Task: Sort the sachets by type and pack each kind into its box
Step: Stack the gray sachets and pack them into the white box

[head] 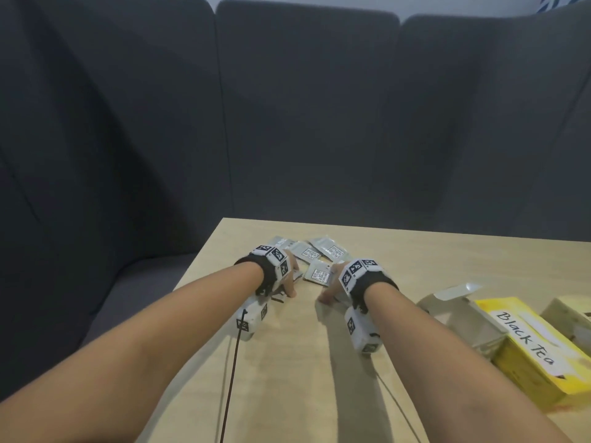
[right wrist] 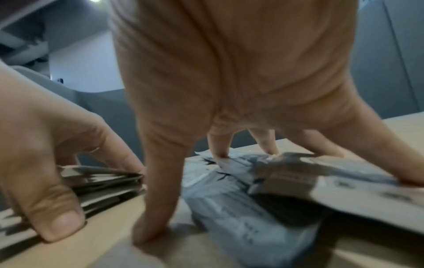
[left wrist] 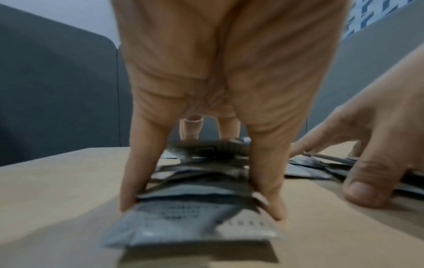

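Several silver sachets lie in a loose pile near the table's far left corner. My left hand reaches down on the pile's left side. In the left wrist view its thumb and fingers clamp the two sides of a stack of sachets lying on the table. My right hand is close beside it, fingers spread and straight. Its fingertips press on loose grey sachets and its thumb touches the wood. A yellow box marked "Black Tea" lies to the right with its end flaps open.
A second pale box shows partly at the right edge. The light wooden table ends just beyond the pile, with a grey sofa behind it and to the left. A black cable hangs from my left wrist.
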The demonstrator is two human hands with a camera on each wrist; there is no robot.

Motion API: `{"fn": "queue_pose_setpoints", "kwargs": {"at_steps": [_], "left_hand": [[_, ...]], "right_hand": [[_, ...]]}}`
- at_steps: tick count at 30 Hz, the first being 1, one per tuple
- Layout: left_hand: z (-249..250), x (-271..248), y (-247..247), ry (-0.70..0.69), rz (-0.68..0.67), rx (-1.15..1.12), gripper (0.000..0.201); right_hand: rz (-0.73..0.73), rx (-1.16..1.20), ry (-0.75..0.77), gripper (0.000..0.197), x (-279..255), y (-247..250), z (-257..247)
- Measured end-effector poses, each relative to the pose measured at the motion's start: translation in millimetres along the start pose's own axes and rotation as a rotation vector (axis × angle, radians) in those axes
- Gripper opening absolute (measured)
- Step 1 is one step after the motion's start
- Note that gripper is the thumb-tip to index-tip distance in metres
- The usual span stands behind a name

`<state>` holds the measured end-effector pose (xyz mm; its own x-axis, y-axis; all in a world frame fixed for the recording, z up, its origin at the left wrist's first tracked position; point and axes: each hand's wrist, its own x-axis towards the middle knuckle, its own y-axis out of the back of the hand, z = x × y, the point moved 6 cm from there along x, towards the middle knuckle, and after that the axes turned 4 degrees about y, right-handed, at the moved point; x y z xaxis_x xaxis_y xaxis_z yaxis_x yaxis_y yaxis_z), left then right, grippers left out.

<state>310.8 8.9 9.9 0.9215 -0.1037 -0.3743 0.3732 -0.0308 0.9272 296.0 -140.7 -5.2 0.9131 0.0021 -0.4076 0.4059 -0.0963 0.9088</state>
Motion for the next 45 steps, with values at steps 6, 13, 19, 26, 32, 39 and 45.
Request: {"fn": "queue_pose_setpoints", "kwargs": {"at_steps": [6, 13, 19, 26, 32, 39, 45], "left_hand": [[2.5, -17.1, -5.8, -0.044, 0.133, 0.043, 0.039], [-25.5, -41.4, 12.9, 0.072, 0.393, -0.723, 0.033], [-10.9, -75.2, 20.1, -0.144, 0.067, -1.659, 0.046], [-0.2, -90.7, 1.0, -0.199, -0.040, -1.743, 0.027], [15.5, -111.5, -8.0, -0.231, -0.123, -1.882, 0.029], [37.1, -127.8, -19.1, -0.250, 0.024, -1.829, 0.032], [38.4, -136.3, -36.2, -0.163, -0.164, -1.946, 0.056]], "right_hand": [[0.093, -0.101, 0.079, 0.024, -36.9, 7.6, -11.5], [0.267, -0.023, 0.076, 0.027, -53.8, 10.9, -11.6], [0.438, 0.562, 0.104, 0.031, -82.1, 33.7, 1.0], [0.581, 1.369, 0.307, 0.036, -119.8, 41.2, 19.0], [0.376, 1.762, 0.394, 0.035, -130.9, 21.5, 16.6], [0.680, 1.433, 0.420, 0.032, -151.9, 11.2, 17.4], [1.177, 0.957, 0.530, 0.028, -192.7, 31.4, 17.6]]}}
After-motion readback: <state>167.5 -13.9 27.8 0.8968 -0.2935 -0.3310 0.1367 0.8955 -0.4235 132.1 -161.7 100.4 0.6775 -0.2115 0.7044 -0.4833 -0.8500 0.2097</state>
